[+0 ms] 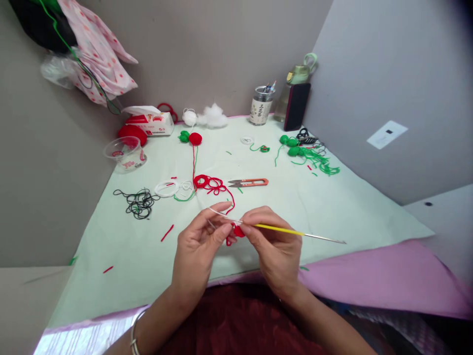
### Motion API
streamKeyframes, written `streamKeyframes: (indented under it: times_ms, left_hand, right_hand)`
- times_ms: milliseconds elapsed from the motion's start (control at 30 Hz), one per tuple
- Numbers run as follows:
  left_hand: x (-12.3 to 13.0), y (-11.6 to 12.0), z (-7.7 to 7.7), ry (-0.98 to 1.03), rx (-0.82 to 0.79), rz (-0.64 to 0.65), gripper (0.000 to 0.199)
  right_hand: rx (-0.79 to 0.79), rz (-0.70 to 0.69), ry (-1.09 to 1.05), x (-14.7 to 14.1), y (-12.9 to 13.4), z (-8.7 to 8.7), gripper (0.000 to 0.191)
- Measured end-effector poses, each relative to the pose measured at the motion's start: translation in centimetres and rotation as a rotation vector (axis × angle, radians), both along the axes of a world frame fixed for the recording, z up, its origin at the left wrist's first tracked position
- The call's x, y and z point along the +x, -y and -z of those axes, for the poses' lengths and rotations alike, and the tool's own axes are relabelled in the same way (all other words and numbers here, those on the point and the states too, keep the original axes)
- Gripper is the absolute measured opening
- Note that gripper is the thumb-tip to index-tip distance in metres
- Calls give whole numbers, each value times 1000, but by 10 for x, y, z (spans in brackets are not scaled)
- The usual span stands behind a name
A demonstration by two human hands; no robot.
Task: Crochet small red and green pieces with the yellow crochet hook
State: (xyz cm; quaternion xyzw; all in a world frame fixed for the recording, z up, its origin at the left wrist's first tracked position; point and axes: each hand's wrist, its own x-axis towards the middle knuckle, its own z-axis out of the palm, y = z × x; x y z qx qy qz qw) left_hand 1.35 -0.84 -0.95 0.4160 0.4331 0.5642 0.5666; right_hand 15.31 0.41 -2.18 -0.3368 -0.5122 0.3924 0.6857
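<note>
Between my fingertips, above the front of the table, is a small red and white crochet piece (239,230). My left hand (199,246) is closed, pinching its left side, and a white strand (219,212) runs over the left index finger. My right hand (277,246) grips a crochet hook (279,229) with a yellow handle; its rear metal end points right, and its working tip is at the piece, partly hidden by fingers. Red yarn (210,183) lies loosely coiled just beyond my hands. Orange-handled thread snips (249,183) lie beside it.
Black yarn (138,202) is tangled at left, near a clear plastic tub (127,155) and tissue box (155,122). A red ball (195,139), white stuffing (213,117), pen jar (260,106), phone (297,106) and bottle (284,101) stand farther back. Green yarn pieces (318,160) lie at right.
</note>
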Motion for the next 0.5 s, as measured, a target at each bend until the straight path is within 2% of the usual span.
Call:
streamKeyframes:
  times_ms: [167,333,500]
  left_hand:
    - [0,-2,-1,107,-83,-21,27]
    - [1,-3,-1,81,-45,-15,28]
    - [4,-4,4,65,-31,1,36]
  right_hand:
    - [23,46,23,-2,-2,1,23]
    - [41,95,53,-4,-2,3,26]
    - [114,183,179,-7,1,8,23]
